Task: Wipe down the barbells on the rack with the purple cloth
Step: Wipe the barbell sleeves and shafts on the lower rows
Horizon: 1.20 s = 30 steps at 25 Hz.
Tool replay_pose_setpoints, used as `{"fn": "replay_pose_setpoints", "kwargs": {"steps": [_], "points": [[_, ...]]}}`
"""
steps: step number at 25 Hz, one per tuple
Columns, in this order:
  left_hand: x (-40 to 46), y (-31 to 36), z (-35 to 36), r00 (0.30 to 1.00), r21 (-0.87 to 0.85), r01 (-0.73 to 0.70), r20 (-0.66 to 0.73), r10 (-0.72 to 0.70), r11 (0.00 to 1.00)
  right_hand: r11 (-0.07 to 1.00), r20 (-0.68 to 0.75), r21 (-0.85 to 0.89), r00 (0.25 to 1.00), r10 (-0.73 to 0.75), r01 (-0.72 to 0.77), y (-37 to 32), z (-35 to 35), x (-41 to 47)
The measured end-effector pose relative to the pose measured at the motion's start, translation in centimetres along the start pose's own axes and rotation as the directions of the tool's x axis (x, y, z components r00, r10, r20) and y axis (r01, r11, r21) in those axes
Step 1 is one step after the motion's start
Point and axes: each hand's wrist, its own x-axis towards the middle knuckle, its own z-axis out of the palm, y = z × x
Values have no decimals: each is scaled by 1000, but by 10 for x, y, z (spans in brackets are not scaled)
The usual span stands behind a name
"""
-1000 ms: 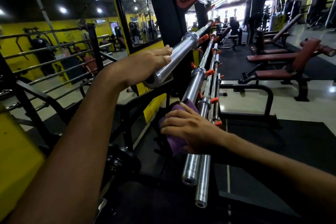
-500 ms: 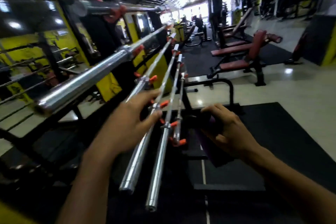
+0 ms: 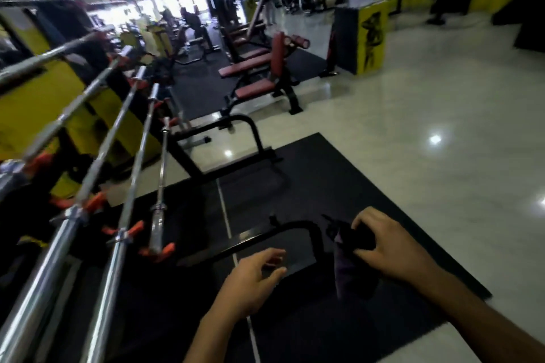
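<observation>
Several chrome barbells (image 3: 129,156) lie side by side on the black rack with orange hooks (image 3: 134,229) along the left, running away from me. My right hand (image 3: 386,247) grips the dark purple cloth (image 3: 346,256), which hangs down from my fingers to the right of the rack, clear of every bar. My left hand (image 3: 253,280) hovers over the black mat with relaxed, slightly spread fingers and holds nothing. Neither hand touches a barbell.
A black curved rack foot (image 3: 295,233) lies on the black rubber mat (image 3: 339,186) just ahead of my hands. Red padded benches (image 3: 259,68) stand further back. Shiny tiled floor (image 3: 427,127) spreads to the right, with a yellow and black box (image 3: 368,38) beyond.
Both hands have come off the barbells and moved right and down over the mat. My right hand took the cloth along. The view has swung to the right.
</observation>
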Motion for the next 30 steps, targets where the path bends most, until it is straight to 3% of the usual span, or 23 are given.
{"fn": "replay_pose_setpoints", "kwargs": {"steps": [5,8,16,23,27,30], "points": [[60,-3,45,990,-8,12,141,-10,1000,973,-72,79,972,221,-216,64,-19,-6],[108,-15,64,979,-21,20,206,-15,1000,943,-85,-14,940,330,-333,99,-17,9],[243,-25,95,944,-84,-54,320,79,995,908,48,-203,923,382,-365,163,-36,89],[360,-4,99,900,-35,-107,422,112,994,869,-119,-237,901,417,-433,217,-57,163],[447,12,105,912,9,-87,403,76,996,875,-168,-315,929,330,-367,287,-74,221],[511,27,110,946,61,-56,324,33,997,891,-119,-159,904,410,-425,339,-93,274]]}}
